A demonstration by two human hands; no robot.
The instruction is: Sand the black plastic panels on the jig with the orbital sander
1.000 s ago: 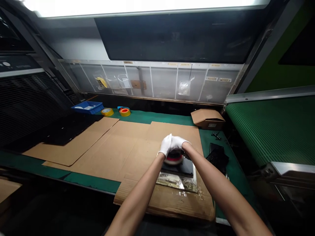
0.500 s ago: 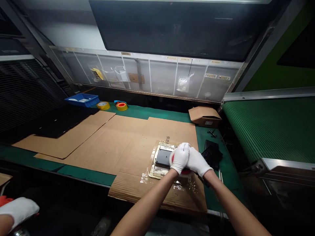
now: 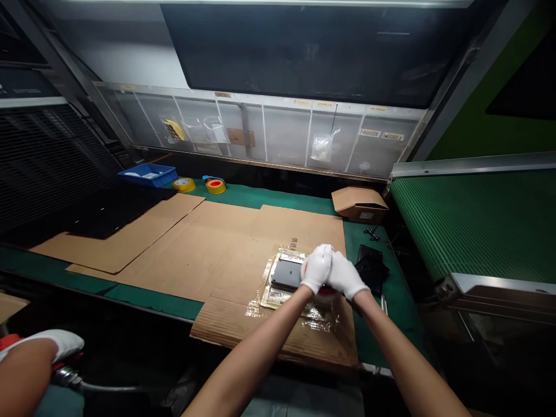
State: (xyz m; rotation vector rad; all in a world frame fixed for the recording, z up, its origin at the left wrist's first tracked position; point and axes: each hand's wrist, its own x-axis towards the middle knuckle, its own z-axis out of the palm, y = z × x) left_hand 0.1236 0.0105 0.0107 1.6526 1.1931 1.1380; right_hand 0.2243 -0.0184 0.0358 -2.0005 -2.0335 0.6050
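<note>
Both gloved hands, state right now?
Left hand: closed, holding the red-and-white tool from above.
Right hand: closed, on the same tool.

Widest room left of left hand [image 3: 317,269], over flat cardboard [image 3: 195,243], as far as black sheet [image 3: 108,220]; both hands clasped over round tool [image 3: 326,294], blocking right part of black panel [image 3: 286,273]; right of right hand [image 3: 347,277], dark parts [image 3: 372,272] narrow way, conveyor [image 3: 478,214] beyond; far side: carton [image 3: 360,204] at right, tape rolls [image 3: 184,185] and blue bin [image 3: 148,174] at left, wide gap between; co-worker's gloved hand [image 3: 67,343] lower left, well apart.
</note>
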